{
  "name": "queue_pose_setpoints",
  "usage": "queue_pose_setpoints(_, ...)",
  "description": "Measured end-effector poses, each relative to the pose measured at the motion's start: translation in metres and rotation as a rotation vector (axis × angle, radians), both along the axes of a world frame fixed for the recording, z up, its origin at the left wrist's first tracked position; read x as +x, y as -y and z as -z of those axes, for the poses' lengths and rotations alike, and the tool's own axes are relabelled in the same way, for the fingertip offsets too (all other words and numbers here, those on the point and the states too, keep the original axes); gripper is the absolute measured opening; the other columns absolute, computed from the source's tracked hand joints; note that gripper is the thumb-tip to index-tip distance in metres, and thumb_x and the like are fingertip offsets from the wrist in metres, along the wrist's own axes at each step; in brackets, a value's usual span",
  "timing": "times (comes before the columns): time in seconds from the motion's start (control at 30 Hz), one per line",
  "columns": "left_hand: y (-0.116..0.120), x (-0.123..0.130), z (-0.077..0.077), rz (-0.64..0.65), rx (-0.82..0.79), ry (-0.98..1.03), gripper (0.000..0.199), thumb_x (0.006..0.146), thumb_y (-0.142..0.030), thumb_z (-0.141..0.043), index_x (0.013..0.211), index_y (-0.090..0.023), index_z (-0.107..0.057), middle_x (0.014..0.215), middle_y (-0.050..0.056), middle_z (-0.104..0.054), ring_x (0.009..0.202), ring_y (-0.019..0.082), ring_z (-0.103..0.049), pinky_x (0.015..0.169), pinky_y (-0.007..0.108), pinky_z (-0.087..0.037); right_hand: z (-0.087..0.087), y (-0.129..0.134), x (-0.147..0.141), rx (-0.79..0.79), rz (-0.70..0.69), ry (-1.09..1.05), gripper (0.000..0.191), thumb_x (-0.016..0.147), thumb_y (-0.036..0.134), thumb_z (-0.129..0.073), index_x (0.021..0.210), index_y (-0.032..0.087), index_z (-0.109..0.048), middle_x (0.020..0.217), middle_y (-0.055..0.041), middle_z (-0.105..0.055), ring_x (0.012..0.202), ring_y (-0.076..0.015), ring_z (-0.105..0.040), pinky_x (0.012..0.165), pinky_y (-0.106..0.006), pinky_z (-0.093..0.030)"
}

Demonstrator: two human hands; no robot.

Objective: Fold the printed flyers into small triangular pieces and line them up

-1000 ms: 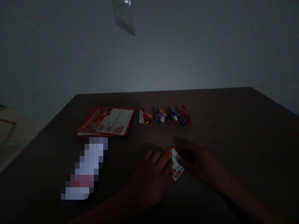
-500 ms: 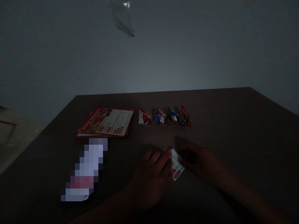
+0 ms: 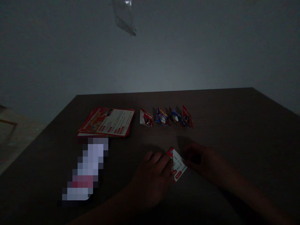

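A small folded card [image 3: 179, 165], white and red with printed text, lies on the table between my hands. My left hand [image 3: 154, 175] covers its left part, fingers curved over it and pressing it down. At the card's right edge is my right hand [image 3: 199, 157], with its fingers curled and the thumb against the edge. Shadow hides the exact contact of the right fingertips. Beyond my hands stands a row of several folded card pieces: a red and white one [image 3: 146, 118], blue ones [image 3: 162, 117] [image 3: 177, 117] and a red one [image 3: 187, 117].
A stack of red and white printed cards [image 3: 114, 122] lies at the left on the dark table [image 3: 222, 109]. Nearer to me is a pixelated long object [image 3: 86, 168]. A clear plastic bag [image 3: 124, 17] hangs on the wall [image 3: 187, 47] behind. The light is dim.
My right hand has shifted slightly to the right, its thumb moving from the card's face to its edge. My left hand stays on the card. The row and stack look unchanged.
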State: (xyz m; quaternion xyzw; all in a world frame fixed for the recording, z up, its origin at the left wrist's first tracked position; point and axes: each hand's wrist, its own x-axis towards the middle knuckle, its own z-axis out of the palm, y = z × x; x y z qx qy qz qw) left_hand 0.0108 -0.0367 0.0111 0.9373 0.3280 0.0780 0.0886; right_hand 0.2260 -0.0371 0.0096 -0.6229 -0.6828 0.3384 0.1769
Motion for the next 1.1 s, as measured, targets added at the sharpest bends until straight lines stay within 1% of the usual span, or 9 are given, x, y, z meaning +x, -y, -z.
queue_pose_setpoints(0.07, 0.0000, -0.0006, -0.0009, 0.001, -0.002, -0.001, 0.027, 0.092, -0.027, -0.047, 0.115, -0.017, -0.054, 0.115, 0.005, -0.060, 0.103, 0.023, -0.049, 0.088, 0.040, -0.034, -0.0014, -0.0003, 0.0021, -0.007, -0.006, -0.023, 0.014, 0.077, 0.023, -0.059, 0.090, 0.020, -0.060, 0.073, -0.0011, -0.070, 0.062, -0.0174, -0.065, 0.055, -0.026, -0.046)
queue_pose_setpoints(0.17, -0.0006, -0.0016, -0.0018, 0.012, -0.010, -0.007, 0.027, 0.092, -0.027, -0.046, 0.116, -0.017, -0.054, 0.115, 0.005, -0.060, 0.102, 0.023, -0.050, 0.087, 0.039, -0.035, -0.0021, -0.0010, 0.0060, -0.042, -0.009, -0.114, 0.013, 0.078, 0.022, -0.055, 0.091, 0.020, -0.058, 0.076, -0.0022, -0.071, 0.066, -0.0181, -0.067, 0.058, -0.027, -0.048)
queue_pose_setpoints(0.3, -0.0013, -0.0022, -0.0009, 0.016, -0.014, -0.002, 0.027, 0.093, -0.028, -0.045, 0.116, -0.017, -0.054, 0.115, 0.006, -0.060, 0.102, 0.023, -0.050, 0.086, 0.039, -0.036, 0.0010, -0.0009, 0.0092, -0.084, 0.014, -0.199, 0.015, 0.078, 0.024, -0.055, 0.092, 0.020, -0.057, 0.083, -0.0044, -0.072, 0.071, -0.0196, -0.068, 0.060, -0.028, -0.050)
queue_pose_setpoints(0.37, -0.0012, -0.0020, -0.0002, 0.014, -0.015, 0.004, 0.027, 0.093, -0.027, -0.045, 0.116, -0.017, -0.054, 0.116, 0.005, -0.060, 0.103, 0.023, -0.050, 0.087, 0.039, -0.036, 0.0024, -0.0003, 0.0090, -0.070, 0.016, -0.173, 0.017, 0.077, 0.023, -0.057, 0.093, 0.020, -0.057, 0.082, -0.0040, -0.072, 0.070, -0.0192, -0.067, 0.059, -0.028, -0.049)
queue_pose_setpoints(0.5, -0.0007, -0.0011, -0.0002, 0.007, -0.037, -0.012, 0.026, 0.093, -0.028, -0.045, 0.115, -0.017, -0.054, 0.117, 0.004, -0.059, 0.104, 0.023, -0.049, 0.088, 0.040, -0.035, 0.0005, 0.0001, 0.0057, -0.052, 0.019, -0.071, 0.019, 0.075, 0.023, -0.060, 0.094, 0.020, -0.057, 0.072, -0.0006, -0.069, 0.062, -0.0173, -0.064, 0.056, -0.026, -0.047)
queue_pose_setpoints(0.7, 0.0003, 0.0009, -0.0028, -0.002, -0.036, -0.024, 0.027, 0.093, -0.028, -0.045, 0.116, -0.017, -0.054, 0.117, 0.004, -0.059, 0.104, 0.023, -0.049, 0.089, 0.040, -0.034, -0.0035, -0.0003, 0.0015, -0.065, -0.003, -0.021, 0.016, 0.077, 0.023, -0.060, 0.092, 0.020, -0.059, 0.074, -0.0010, -0.069, 0.064, -0.0172, -0.064, 0.058, -0.027, -0.047)
queue_pose_setpoints(0.9, -0.0002, 0.0013, -0.0032, 0.005, -0.050, -0.043, 0.027, 0.093, -0.028, -0.044, 0.116, -0.018, -0.054, 0.118, 0.004, -0.059, 0.103, 0.023, -0.049, 0.087, 0.040, -0.034, -0.0009, 0.0011, 0.0023, -0.021, 0.003, -0.005, 0.016, 0.076, 0.022, -0.061, 0.091, 0.020, -0.059, 0.073, 0.0001, -0.068, 0.063, -0.0162, -0.063, 0.058, -0.026, -0.046)
queue_pose_setpoints(1.1, -0.0005, 0.0007, -0.0027, 0.005, -0.054, -0.034, 0.028, 0.094, -0.027, -0.042, 0.118, -0.017, -0.052, 0.119, 0.005, -0.058, 0.104, 0.024, -0.048, 0.088, 0.041, -0.033, 0.0001, 0.0015, 0.0043, -0.029, 0.002, -0.042, 0.014, 0.076, 0.022, -0.060, 0.090, 0.020, -0.059, 0.072, -0.0001, -0.068, 0.062, -0.0164, -0.064, 0.057, -0.026, -0.046)
